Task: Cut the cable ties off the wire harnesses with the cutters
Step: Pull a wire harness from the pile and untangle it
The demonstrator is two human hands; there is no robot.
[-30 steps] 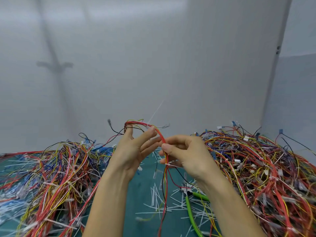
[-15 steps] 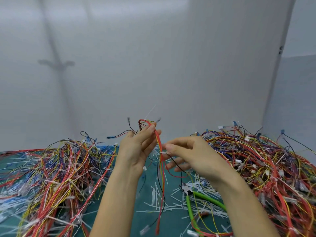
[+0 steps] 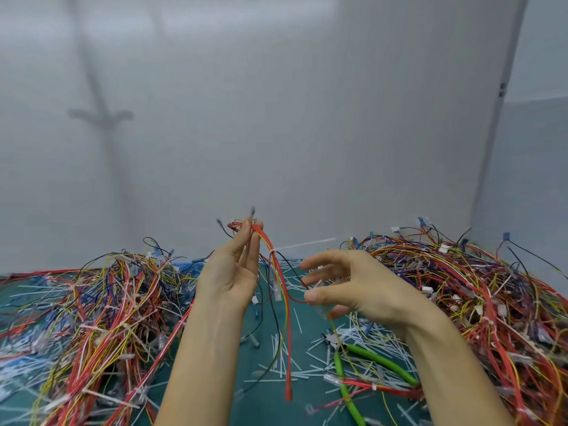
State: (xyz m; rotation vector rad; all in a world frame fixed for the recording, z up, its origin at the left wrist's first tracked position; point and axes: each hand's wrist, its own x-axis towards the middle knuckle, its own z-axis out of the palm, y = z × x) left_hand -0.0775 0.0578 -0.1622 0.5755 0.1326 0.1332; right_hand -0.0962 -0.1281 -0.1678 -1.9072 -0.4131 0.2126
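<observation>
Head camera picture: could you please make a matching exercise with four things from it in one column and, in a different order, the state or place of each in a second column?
Things:
1. cutters
2. left hand
3. right hand
4. white cable tie

States or places:
A. fingers spread, holding nothing
B. lying on the green mat among cut-off ties
C. wrapped round the raised harness
D. holding a harness up by its top

Pairs: 1-B, 2-D, 3-A, 4-C
</observation>
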